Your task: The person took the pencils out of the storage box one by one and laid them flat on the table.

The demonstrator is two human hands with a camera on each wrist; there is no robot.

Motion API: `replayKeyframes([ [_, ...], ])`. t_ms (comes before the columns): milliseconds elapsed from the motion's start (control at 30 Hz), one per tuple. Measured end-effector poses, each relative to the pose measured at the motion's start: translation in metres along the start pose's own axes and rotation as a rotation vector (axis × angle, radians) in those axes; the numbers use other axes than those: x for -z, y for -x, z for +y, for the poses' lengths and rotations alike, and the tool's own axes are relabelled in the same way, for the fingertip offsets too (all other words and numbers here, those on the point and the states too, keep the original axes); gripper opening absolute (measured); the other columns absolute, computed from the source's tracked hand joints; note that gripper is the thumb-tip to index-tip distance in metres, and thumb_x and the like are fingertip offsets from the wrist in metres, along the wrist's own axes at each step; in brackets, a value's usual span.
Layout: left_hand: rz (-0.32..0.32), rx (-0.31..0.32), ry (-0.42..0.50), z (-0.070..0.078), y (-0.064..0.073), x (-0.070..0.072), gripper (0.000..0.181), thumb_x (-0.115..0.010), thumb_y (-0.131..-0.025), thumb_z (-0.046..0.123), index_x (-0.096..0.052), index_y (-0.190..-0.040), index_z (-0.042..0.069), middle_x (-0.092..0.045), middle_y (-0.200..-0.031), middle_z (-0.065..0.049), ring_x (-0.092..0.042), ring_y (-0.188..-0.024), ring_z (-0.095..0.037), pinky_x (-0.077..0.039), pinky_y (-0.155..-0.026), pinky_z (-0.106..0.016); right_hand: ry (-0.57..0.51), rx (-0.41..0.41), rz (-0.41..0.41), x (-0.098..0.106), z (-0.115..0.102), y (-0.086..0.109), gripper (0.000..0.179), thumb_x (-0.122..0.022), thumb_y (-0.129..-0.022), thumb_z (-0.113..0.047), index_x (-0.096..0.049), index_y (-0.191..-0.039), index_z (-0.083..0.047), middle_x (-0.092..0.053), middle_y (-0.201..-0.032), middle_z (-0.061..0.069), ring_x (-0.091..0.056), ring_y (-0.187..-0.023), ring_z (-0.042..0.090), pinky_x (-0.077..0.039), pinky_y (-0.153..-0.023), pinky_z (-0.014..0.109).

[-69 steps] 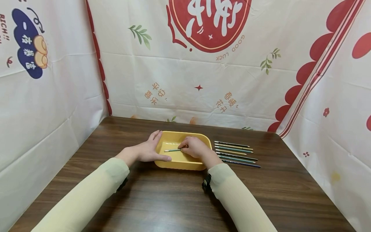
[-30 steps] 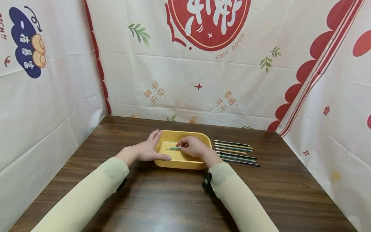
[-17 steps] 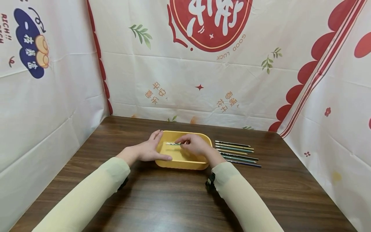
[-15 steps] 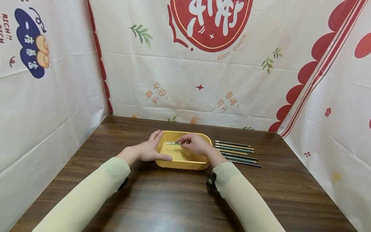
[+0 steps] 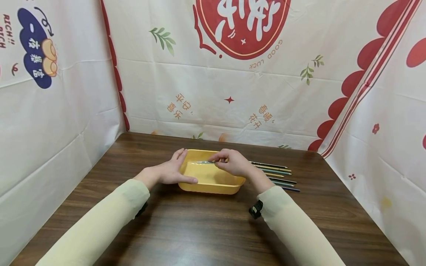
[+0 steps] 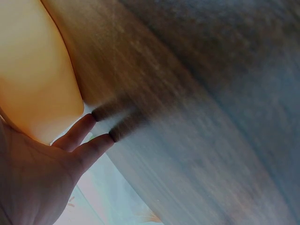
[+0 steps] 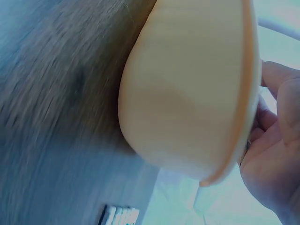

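Note:
A shallow yellow plastic box [image 5: 213,189] with rounded corners stands on the table. At its left end my left hand [image 5: 171,173] lies spread, thumb along the near side and fingers at the far left corner. In the left wrist view, straight fingers [image 6: 91,152] reach past the box's outer wall [image 6: 37,70]. My right hand [image 5: 234,162] pinches a slim greenish pencil [image 5: 202,162] over the far right part of the box. The pencil points left, its other end hidden by the hand. In the right wrist view the box wall [image 7: 187,89] covers part of this hand.
Several pencils [image 5: 283,181] lie side by side to the right of the box, partly behind my right forearm; their ends [image 7: 123,215] show in the right wrist view. A printed white cloth [image 5: 199,81] hangs behind and beside the dark wooden table [image 5: 186,225].
My right hand has lifted the pencil from low inside the box and shifted it right and away, toward the far rim. My left hand stays at the box's left end.

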State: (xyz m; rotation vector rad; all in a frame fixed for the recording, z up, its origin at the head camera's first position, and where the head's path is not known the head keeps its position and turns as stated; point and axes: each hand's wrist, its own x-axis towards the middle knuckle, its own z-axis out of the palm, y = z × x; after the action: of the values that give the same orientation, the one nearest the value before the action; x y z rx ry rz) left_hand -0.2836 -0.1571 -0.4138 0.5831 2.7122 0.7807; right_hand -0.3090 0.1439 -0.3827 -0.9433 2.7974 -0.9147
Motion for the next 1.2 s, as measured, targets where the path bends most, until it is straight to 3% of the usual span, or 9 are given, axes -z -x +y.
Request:
replayKeyframes([
  [433, 0.002, -0.003, -0.005, 0.000, 0.000, 0.000, 0.142, -0.076, -0.086, 0.081, 0.010, -0.177, 0.014, 0.014, -0.185, -0.012, -0.025, -0.167, -0.046, -0.032, -0.132, -0.059, 0.049, -0.018, 0.030, 0.017, 0.013, 0.033, 0.028, -0.072, -0.104, -0.013, -0.084, -0.125, -0.026, -0.077, -0.115, -0.005, -0.063, -0.098, 0.013, -0.053, -0.081, 0.032],
  [633, 0.004, -0.013, -0.001, 0.001, 0.001, 0.000, 0.142, -0.077, -0.086, 0.080, 0.010, -0.177, 0.014, 0.012, -0.185, -0.013, -0.023, -0.167, -0.045, -0.032, -0.132, -0.059, 0.041, -0.013, 0.048, 0.023, 0.023, 0.052, 0.026, -0.072, -0.104, -0.013, -0.084, -0.124, -0.025, -0.075, -0.110, -0.003, -0.061, -0.091, 0.015, -0.054, -0.070, 0.031],
  [967, 0.006, -0.023, -0.001, 0.000, 0.000, -0.001, 0.142, -0.077, -0.086, 0.080, 0.010, -0.177, 0.014, 0.012, -0.185, -0.012, -0.024, -0.167, -0.044, -0.033, -0.132, -0.058, 0.023, -0.062, 0.099, 0.043, 0.041, 0.093, 0.023, -0.074, -0.106, -0.016, -0.085, -0.123, -0.027, -0.073, -0.108, -0.004, -0.059, -0.091, 0.015, -0.051, -0.073, 0.028],
  [1200, 0.007, -0.019, 0.000, -0.001, -0.001, -0.001, 0.143, -0.076, -0.085, 0.081, 0.011, -0.177, 0.016, 0.014, -0.185, -0.011, -0.025, -0.167, -0.045, -0.034, -0.131, -0.058, 0.042, -0.109, 0.164, 0.058, 0.066, 0.128, 0.022, -0.073, -0.104, -0.011, -0.085, -0.120, -0.019, -0.071, -0.104, -0.002, -0.057, -0.087, 0.010, -0.049, -0.071, 0.026],
])
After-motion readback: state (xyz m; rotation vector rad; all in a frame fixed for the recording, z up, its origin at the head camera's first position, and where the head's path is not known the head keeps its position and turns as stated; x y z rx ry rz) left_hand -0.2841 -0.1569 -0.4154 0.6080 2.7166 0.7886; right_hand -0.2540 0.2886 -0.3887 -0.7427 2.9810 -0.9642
